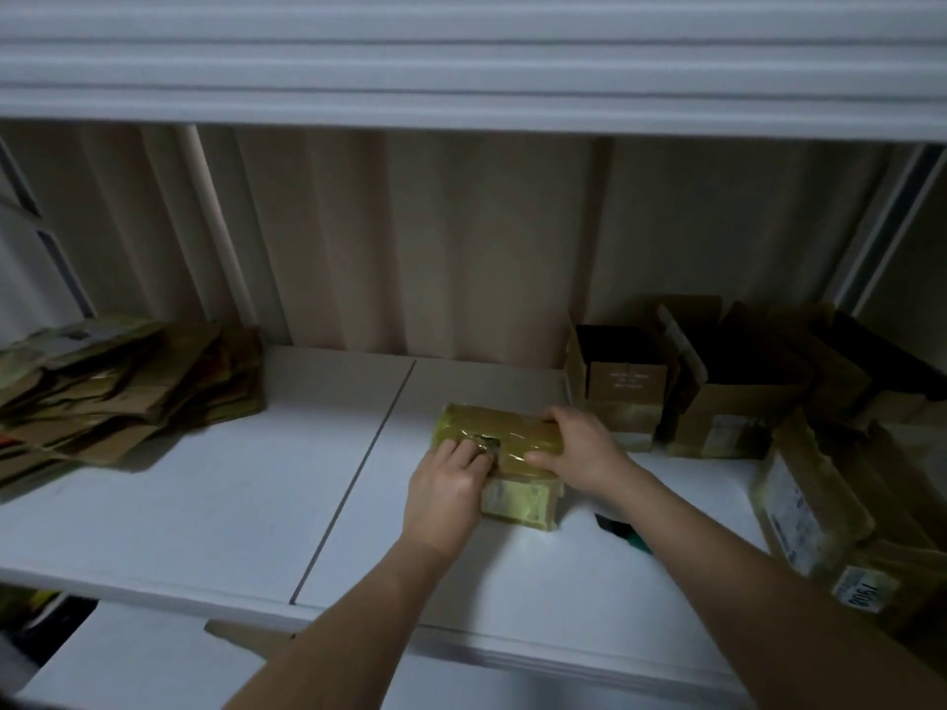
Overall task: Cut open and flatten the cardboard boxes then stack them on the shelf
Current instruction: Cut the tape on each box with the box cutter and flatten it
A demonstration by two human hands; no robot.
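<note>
White shelf (205,504), seam down the middle, corrugated wall behind. Taped box (505,443) centre-right. Left hand (451,484) presses its top, fingers curled on the tape; right hand (579,448) grips the right end. Flattened stack (128,386) far left, open boxes (717,386) right.

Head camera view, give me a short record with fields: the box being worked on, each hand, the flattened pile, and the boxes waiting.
box in work: small taped box, on the white shelf, centre, not yet flattened
left hand: left hand on the box's near left top, fingers at the tape
right hand: right hand curled over the box's right end
flattened pile: flattened cardboard stack at far left
waiting: open boxes at right
</note>
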